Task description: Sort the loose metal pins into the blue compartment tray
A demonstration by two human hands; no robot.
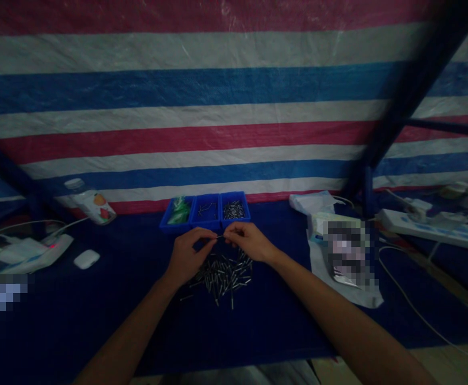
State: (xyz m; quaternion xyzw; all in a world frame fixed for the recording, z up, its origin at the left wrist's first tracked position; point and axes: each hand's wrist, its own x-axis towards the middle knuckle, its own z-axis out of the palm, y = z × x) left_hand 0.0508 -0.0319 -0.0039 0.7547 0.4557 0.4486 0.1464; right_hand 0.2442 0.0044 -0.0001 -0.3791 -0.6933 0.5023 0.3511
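My left hand [186, 255] and my right hand [253, 241] meet over the table, fingertips pinched. A thin metal pin [220, 236] runs between them, one end in each pinch. Just below lies a loose pile of slim metal pins [226, 278], some partly covered by my hands. Behind my fingers stand three blue bins side by side. Green plastic packaging fills the left bin [168, 221], a few thin pins lie in the middle bin [205, 216], and many small metal pieces are in the right bin [235, 194].
To the left are a drink bottle [95, 206], a white earbud case [86, 259] and a power strip [53, 254]. At right, a blurred-out packet lies on white paper [368, 297], near another power strip [438, 230] with cables. A striped tarp [234, 85] hangs behind the table.
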